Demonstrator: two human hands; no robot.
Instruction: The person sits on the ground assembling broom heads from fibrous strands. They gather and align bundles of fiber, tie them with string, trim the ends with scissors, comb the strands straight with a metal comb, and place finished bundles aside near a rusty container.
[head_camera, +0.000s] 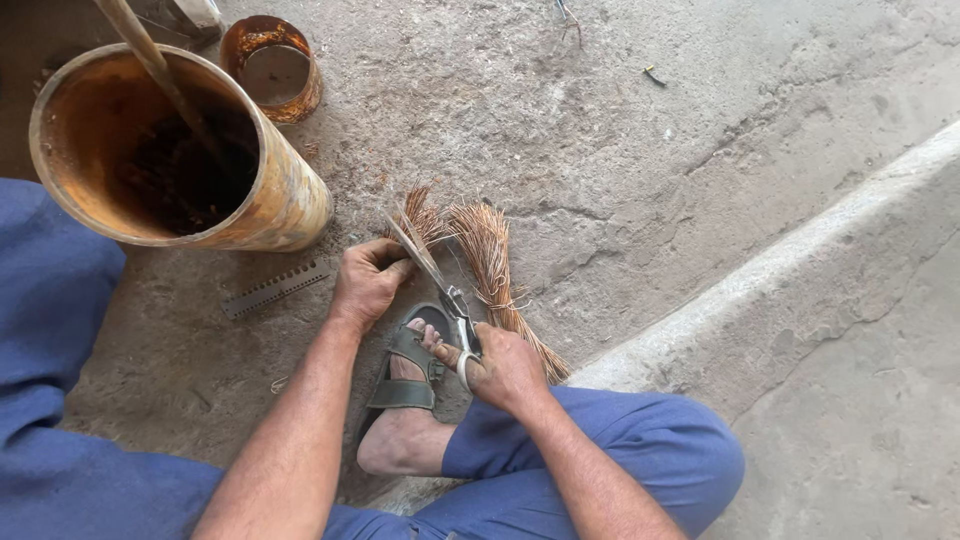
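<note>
My left hand (367, 282) is closed around a small tuft of brown fibres (421, 212), holding it just above the concrete floor. My right hand (503, 366) grips the handles of metal scissors (432, 270), whose blades point up and left into that tuft. A longer bundle of brown fibres (492, 262) lies on the floor just right of the blades and runs under my right hand. My foot in a green sandal (408, 368) rests below both hands.
A big rust-stained bucket (285, 195) with dark contents and a wooden stick (152, 60) stands at upper left, a small rusty can (272, 68) behind it. A toothed metal strip (275, 289) lies left of my hand. A raised concrete kerb (780, 270) crosses at right.
</note>
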